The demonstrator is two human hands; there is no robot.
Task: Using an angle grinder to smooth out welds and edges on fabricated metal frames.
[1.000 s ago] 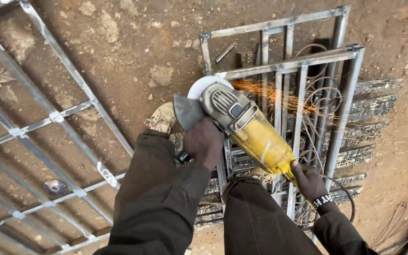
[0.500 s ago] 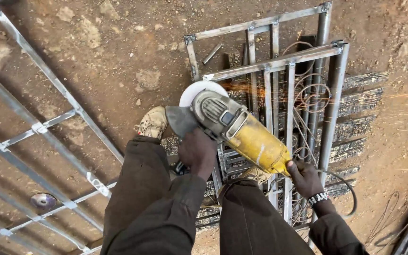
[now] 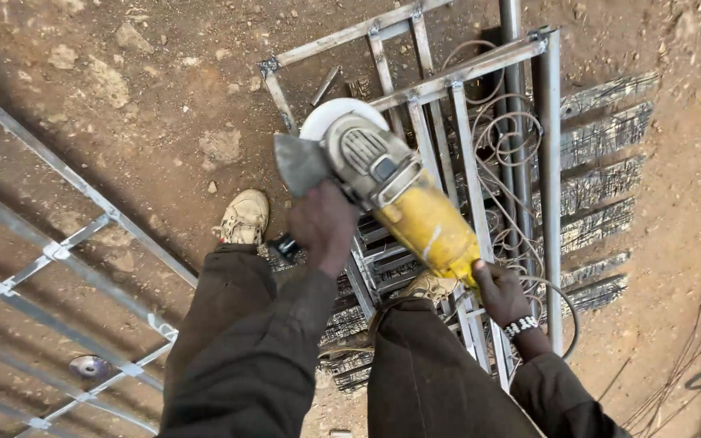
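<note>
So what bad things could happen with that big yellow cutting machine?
The grinder has a spinning disc close to bare hands: the left hand grips just behind the guard, with no gloves showing. The shoe stands near the disc, so a slip might hurt the foot. The cable loops among the metal frame and could snag.
</note>
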